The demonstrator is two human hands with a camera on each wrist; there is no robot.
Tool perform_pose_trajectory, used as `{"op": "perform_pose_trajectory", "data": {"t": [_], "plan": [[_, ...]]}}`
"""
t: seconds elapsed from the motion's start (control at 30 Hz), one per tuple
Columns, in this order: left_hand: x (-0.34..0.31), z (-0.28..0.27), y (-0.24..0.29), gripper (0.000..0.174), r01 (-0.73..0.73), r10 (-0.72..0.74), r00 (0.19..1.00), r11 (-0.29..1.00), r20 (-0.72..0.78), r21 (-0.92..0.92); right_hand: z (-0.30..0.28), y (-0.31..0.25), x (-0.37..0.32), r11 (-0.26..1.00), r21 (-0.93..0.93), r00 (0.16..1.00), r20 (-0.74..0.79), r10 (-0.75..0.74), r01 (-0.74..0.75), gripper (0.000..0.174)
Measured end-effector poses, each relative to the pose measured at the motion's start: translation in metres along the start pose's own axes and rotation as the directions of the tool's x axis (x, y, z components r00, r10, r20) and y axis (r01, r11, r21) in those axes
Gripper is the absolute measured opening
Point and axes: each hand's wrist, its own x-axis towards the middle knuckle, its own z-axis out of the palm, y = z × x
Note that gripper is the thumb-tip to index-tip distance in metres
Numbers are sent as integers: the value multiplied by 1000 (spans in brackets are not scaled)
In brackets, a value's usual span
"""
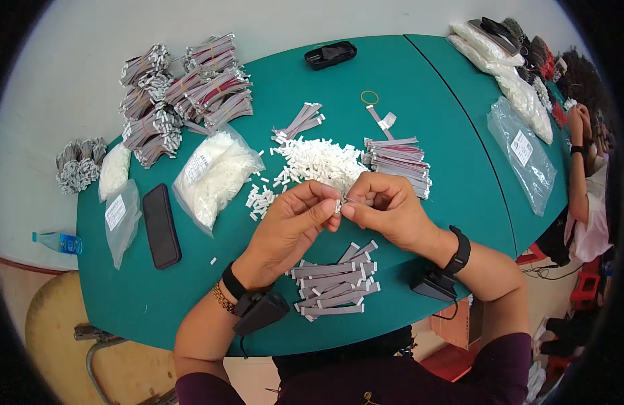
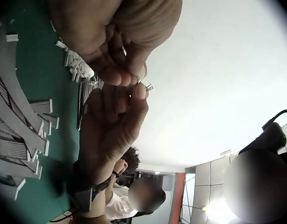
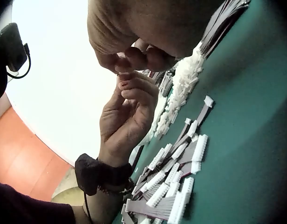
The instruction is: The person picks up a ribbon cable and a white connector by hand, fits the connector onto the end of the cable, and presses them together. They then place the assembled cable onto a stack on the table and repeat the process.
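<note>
Both hands meet fingertip to fingertip over the near edge of a white connector pile point(image 1: 319, 160). My left hand point(image 1: 288, 219) pinches a small white connector housing point(image 1: 338, 206) between thumb and forefinger. Close against it, the right hand point(image 1: 396, 206) pinches thin wires, mostly hidden by the fingers. A few bare metal wire terminals point(image 2: 149, 87) stick out by the right thumb tip in the left wrist view. Below the hands lies a loose stack of grey ribbon cables point(image 1: 335, 280) with white end connectors.
Bundled ribbon cables point(image 1: 396, 162) lie right of the pile. To the left are a bag of white connectors point(image 1: 214, 179), a black phone point(image 1: 161, 226) and large cable bundles point(image 1: 184, 94). A black case point(image 1: 330, 55) sits at the back. Another person's arm point(image 1: 577, 165) shows far right.
</note>
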Motion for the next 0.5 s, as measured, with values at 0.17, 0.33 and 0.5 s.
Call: {"op": "perform_pose_trajectory", "data": {"t": [0.17,0.33,0.5], "plan": [[0,0,1,14,-4,4,1000,999,-6,33,2,-2,0,1000,10,1000,1,-13,13,7],[0,0,1,15,-35,37,999,995,-19,95,1,0,-1,1000,-1,1000,-5,-5,5,8],[0,2,2,15,-68,73,997,986,-25,150,3,-3,-2,999,-37,1000,-21,-22,21,8]]}}
